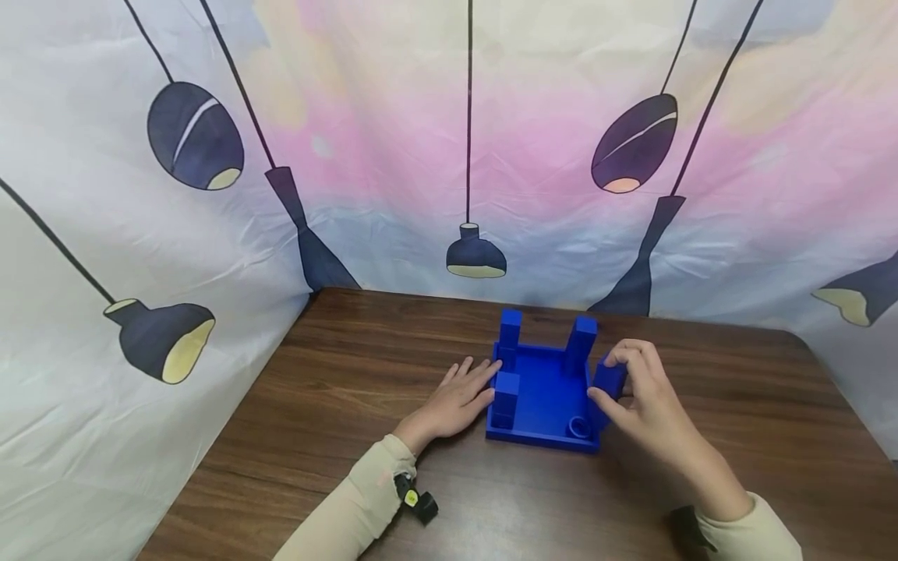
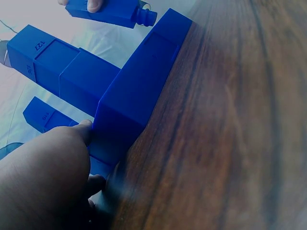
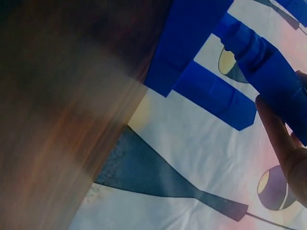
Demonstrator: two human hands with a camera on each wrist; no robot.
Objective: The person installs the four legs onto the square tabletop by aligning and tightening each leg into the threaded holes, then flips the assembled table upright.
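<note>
A square blue tray sits on the table, with blue square posts standing at its back left, back right and front left corners. A round ring shows at the front right corner. My left hand lies along the tray's left side, its fingers fairly straight and fingertips right at the wall. Between thumb and fingers, my right hand pinches a loose blue post over the tray's right edge. Its threaded end points toward the tray, and the post is tilted.
Under everything is a dark wood-grain table. Behind it hangs a cloth backdrop printed with lamps. A black strap device sits at my left sleeve. Raised numbers mark a post in the left wrist view.
</note>
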